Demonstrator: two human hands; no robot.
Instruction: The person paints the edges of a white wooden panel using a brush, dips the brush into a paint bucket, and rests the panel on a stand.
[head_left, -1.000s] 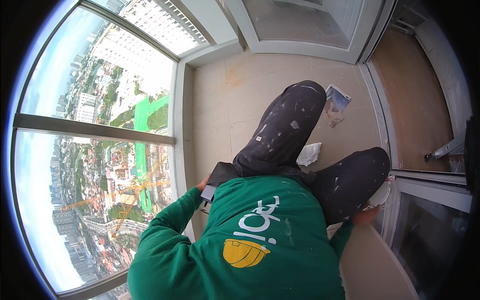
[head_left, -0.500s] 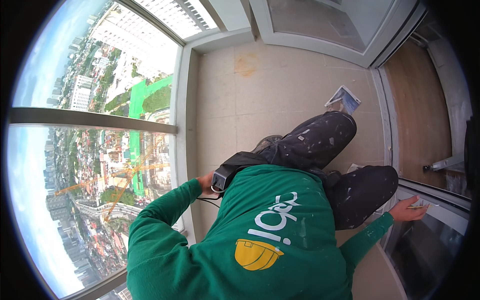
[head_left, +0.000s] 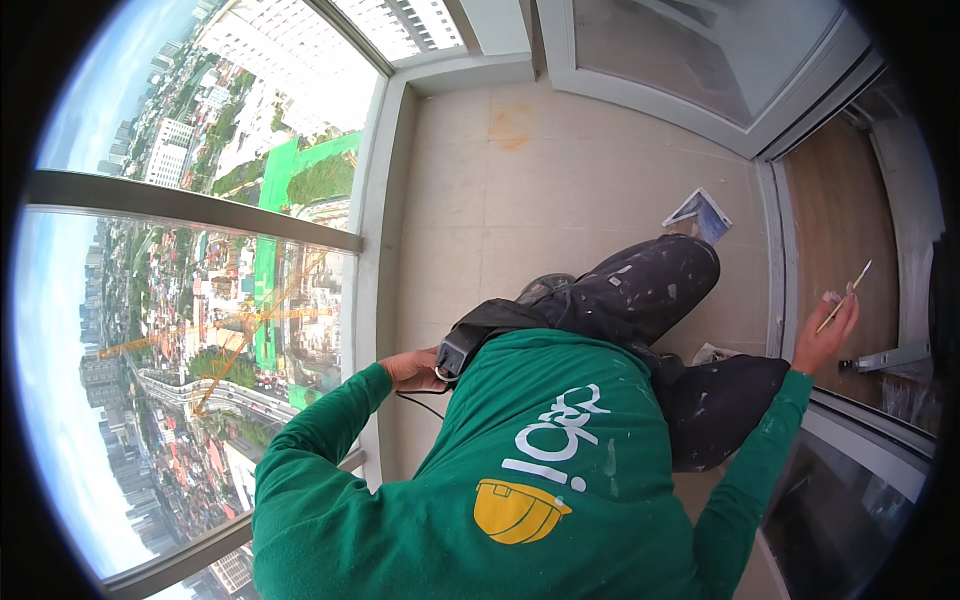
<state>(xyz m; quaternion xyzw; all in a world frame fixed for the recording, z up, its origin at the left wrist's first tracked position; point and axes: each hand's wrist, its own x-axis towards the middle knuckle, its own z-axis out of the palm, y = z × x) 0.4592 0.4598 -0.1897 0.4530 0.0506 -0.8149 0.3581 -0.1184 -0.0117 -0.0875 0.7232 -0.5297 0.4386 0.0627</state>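
Observation:
My right hand (head_left: 824, 338) is raised beside the door frame, its fingers closed round a slim paintbrush (head_left: 861, 276) with a yellowish handle and a pale tip pointing up and away. At my waist on the left, my left hand (head_left: 410, 370) is against a small black device (head_left: 458, 356) with a cable hanging from it. The fingers of that hand are hidden behind the device, so their grip does not show. On the tiles past my knee lies a flat white-edged piece (head_left: 712, 212) with a blue and grey face; its kind is unclear.
Large windows (head_left: 200, 208) line my left, high above a city. A white-framed glass door (head_left: 650, 95) stands ahead. To the right, a door track (head_left: 783, 250) borders a brown floor (head_left: 842, 215) with a metal piece (head_left: 890, 357) on it. My paint-spotted knees are bent over the tiles (head_left: 450, 180).
My right hand has moved up and away from me with the paintbrush, which now points upward. My left hand stays at the device, and the view has shifted slightly.

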